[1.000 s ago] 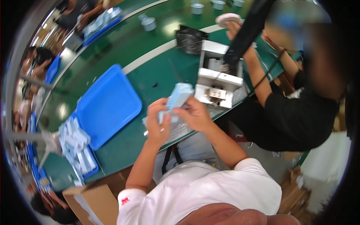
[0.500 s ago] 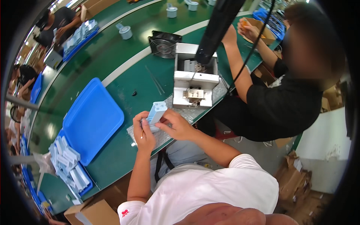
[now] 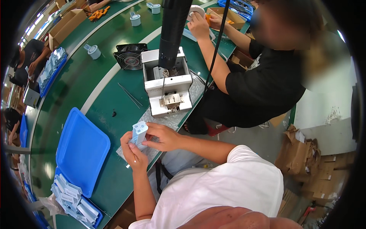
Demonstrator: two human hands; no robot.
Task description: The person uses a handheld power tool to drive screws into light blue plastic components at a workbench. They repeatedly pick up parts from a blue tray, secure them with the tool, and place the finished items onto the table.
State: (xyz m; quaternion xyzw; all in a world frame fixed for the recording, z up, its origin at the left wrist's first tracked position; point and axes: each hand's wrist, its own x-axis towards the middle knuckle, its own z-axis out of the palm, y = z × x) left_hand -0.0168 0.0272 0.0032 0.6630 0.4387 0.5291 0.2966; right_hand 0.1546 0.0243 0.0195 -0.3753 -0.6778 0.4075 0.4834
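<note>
A light blue plastic housing (image 3: 139, 132) stands tilted between my hands, its end with small openings facing up. My left hand (image 3: 134, 153) is wrapped round its left side and lower part. From the right, the fingers of my right hand (image 3: 163, 137) press against it. Something small and thin shows at the left fingers, too small to name. Below the hands lies clear bubble wrap (image 3: 122, 152) along the bench edge. Just beyond them stands a white metal fixture (image 3: 169, 86) with an open box and a metal clamp block.
A blue tray (image 3: 82, 152) lies left, beside a tray heaped with light blue parts (image 3: 70, 196). Tweezers (image 3: 129, 95) and a black fan (image 3: 130, 57) are farther off. A black tube (image 3: 173, 34) hangs over the fixture. At right a co-worker (image 3: 263, 76) handles a white round part.
The view has shifted, so the bench appears farther left and lower. Both my hands keep hold of the light blue housing. The co-worker now holds up a white round part.
</note>
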